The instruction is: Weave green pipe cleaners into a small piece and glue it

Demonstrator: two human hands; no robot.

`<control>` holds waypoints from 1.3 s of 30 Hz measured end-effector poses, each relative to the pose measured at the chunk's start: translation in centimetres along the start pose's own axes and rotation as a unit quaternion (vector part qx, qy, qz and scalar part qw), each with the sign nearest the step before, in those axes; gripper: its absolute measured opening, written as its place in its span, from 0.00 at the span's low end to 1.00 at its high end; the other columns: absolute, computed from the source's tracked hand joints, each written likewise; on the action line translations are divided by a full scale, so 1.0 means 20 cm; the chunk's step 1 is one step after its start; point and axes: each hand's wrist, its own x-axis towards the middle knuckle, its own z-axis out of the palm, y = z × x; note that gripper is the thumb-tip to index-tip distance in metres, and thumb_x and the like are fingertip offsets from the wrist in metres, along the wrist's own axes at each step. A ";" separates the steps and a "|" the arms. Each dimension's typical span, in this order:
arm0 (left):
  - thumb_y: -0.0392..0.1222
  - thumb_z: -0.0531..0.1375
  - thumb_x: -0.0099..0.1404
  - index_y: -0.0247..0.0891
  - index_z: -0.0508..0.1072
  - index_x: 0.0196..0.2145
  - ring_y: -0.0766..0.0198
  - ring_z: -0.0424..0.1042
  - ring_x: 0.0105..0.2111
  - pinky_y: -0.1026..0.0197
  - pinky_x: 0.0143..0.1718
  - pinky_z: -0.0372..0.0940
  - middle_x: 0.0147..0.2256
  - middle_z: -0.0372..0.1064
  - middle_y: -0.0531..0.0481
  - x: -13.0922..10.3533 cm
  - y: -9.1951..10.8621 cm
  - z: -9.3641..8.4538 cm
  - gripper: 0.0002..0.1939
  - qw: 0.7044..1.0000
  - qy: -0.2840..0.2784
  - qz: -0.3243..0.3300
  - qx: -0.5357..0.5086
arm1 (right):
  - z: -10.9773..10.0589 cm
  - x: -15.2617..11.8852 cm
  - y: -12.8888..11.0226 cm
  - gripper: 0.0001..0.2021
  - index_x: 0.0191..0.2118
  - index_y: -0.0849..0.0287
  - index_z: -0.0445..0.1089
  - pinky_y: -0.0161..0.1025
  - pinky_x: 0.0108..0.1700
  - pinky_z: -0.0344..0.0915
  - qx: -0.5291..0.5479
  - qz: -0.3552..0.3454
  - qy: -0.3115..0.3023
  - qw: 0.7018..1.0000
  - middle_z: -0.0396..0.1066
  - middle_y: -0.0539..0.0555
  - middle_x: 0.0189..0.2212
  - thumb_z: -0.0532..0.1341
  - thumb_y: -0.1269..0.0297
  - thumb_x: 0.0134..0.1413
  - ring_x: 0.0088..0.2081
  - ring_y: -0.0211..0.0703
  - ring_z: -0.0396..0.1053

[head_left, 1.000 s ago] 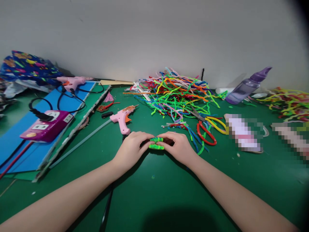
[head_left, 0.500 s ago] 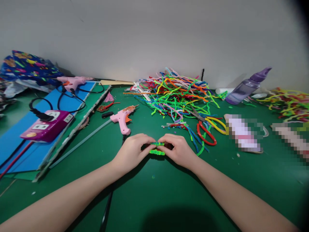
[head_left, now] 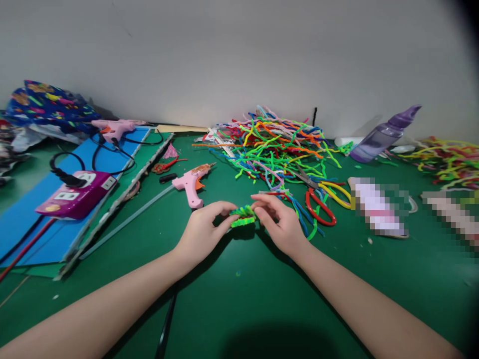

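Note:
My left hand (head_left: pixel 207 227) is closed, its thumb and fingers pinching the left side of a small piece made of green and blue pipe cleaners (head_left: pixel 243 217). The piece is folded, with a bright green strip along its lower edge and a darker inside showing. At its right edge is my right hand (head_left: pixel 279 219), with its index finger raised apart from the thumb. Whether those fingertips touch the piece is hard to see. Both hands are just above the green table (head_left: pixel 239 304).
A pink glue gun (head_left: pixel 192 184) with a long glue stick lies to the left, near a purple power strip (head_left: pixel 77 194) on blue board. Behind the hands are a pipe cleaner heap (head_left: pixel 277 142) and scissors (head_left: pixel 320 204). A purple bottle (head_left: pixel 379 139) leans at the back right.
My right fingers have loosened and moved back to the right edge of the piece. The piece has tilted and its folded inside shows more. My left hand keeps its pinch.

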 end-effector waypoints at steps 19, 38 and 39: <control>0.38 0.57 0.63 0.39 0.69 0.39 0.66 0.71 0.37 0.63 0.40 0.67 0.37 0.72 0.51 -0.01 -0.01 0.01 0.06 0.999 0.013 0.020 -0.034 | 0.01 0.00 -0.02 0.12 0.44 0.53 0.69 0.41 0.47 0.68 -0.050 -0.137 -0.046 0.988 0.64 0.55 0.52 0.61 0.69 0.53 0.48 0.43 0.67; 0.37 0.59 0.61 0.37 0.71 0.38 0.67 0.70 0.32 0.65 0.35 0.65 0.33 0.72 0.52 0.00 0.00 0.00 0.06 0.999 -0.029 -0.008 -0.033 | 0.02 -0.01 -0.01 0.07 0.39 0.55 0.69 0.42 0.47 0.68 -0.083 -0.150 -0.006 0.985 0.72 0.54 0.45 0.60 0.71 0.53 0.46 0.42 0.70; 0.37 0.59 0.61 0.37 0.70 0.38 0.67 0.70 0.32 0.65 0.35 0.65 0.33 0.72 0.52 -0.01 0.00 0.00 0.07 0.999 -0.021 -0.010 -0.035 | 0.02 -0.01 -0.02 0.08 0.39 0.55 0.68 0.41 0.44 0.69 -0.071 -0.142 0.004 0.987 0.72 0.54 0.46 0.61 0.71 0.51 0.46 0.42 0.70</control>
